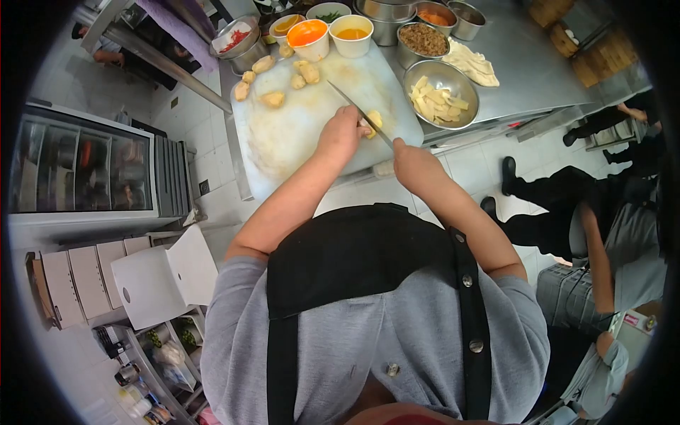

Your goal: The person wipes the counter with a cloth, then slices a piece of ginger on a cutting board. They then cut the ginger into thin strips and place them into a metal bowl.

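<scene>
My right hand (418,166) is closed round the handle of a kitchen knife (354,105), whose blade points up and left over the white cutting board (273,152). The blade crosses a pale yellow piece of ginger (374,123) near the board's right edge. My left hand (341,132) has its fingers curled against that piece, on the left side of the blade. Further back on the board lie several more knobs of ginger (271,99). Right of the board, a metal bowl (473,117) holds flat pale slices (435,103).
Behind the board stand tubs of orange sauce (308,34) and yellow liquid (351,37). A metal pot of brown mince (423,40) and a pale cloth (473,62) sit beyond the bowl. Other people (559,191) are at the right. A glass-door fridge (85,166) stands left.
</scene>
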{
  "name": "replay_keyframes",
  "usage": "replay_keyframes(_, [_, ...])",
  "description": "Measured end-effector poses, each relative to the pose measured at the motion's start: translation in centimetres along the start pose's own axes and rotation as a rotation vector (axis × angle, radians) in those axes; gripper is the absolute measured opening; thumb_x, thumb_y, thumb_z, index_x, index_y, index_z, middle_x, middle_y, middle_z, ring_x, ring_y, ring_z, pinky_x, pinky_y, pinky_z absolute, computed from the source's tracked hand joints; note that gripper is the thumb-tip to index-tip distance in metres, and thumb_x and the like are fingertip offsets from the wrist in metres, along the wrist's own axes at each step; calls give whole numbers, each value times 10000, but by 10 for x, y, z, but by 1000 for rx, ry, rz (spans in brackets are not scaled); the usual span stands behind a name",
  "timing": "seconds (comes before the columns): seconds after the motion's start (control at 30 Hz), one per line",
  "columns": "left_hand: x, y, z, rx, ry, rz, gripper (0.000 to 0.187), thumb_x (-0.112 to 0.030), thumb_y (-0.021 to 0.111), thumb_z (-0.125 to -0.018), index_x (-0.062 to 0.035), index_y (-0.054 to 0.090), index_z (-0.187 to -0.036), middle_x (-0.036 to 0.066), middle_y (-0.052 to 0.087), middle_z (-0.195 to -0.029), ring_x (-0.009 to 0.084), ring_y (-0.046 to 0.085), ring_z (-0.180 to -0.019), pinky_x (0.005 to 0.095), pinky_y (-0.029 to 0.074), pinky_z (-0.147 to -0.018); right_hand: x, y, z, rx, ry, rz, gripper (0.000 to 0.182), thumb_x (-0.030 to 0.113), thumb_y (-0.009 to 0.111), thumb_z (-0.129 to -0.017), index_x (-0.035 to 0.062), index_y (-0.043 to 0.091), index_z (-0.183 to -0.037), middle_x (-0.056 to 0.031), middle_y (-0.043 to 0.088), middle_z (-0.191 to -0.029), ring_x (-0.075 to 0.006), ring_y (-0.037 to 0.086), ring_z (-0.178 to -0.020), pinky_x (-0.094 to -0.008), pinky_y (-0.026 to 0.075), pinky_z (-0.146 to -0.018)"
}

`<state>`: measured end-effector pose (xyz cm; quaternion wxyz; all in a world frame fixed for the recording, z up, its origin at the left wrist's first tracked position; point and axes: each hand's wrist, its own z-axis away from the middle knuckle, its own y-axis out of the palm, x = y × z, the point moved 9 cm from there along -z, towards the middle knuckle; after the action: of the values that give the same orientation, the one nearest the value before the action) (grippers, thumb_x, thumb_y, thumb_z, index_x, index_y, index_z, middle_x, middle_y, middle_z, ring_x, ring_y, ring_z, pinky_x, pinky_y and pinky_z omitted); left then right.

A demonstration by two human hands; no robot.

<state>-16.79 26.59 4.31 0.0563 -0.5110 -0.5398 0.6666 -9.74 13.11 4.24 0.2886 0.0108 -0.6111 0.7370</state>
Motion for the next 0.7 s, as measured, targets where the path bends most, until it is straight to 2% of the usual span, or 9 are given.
replay_keyframes(0.23, [0,1,-1,48,-7,-5,285,-157,712,-780,15,539,-927,204,599,-950,392,596,-899,456,480,-775,-1,-12,42,44,37,-24,190,53,432,-873,-23,476,-1042,-247,653,-874,-414,643,-810,-514,498,-714])
replay_keyframes(0.33, [0,-1,-1,37,-10,8,270,-147,728,-777,13,554,-908,201,613,-952,378,600,-897,429,476,-777,-1,-13,46,59,58,-3,191,47,427,-871,-23,475,-1042,-246,652,-871,-414,642,-812,-518,496,-714])
replay_keyframes(0.6, [-6,-3,2,14,52,3,284,-150,729,-764,8,540,-907,195,597,-931,386,596,-878,447,482,-755,5,-5,14,67,26,-6,187,37,432,-866,-19,486,-1035,-239,657,-861,-417,644,-815,-507,503,-719])
replay_keyframes(0.7, [-5,-4,3,-3,57,8,283,-150,729,-767,7,539,-907,197,597,-934,386,595,-878,447,479,-754,5,4,-11,-7,-4,-8,176,44,438,-868,-20,487,-1025,-240,658,-857,-416,646,-819,-507,502,-712])
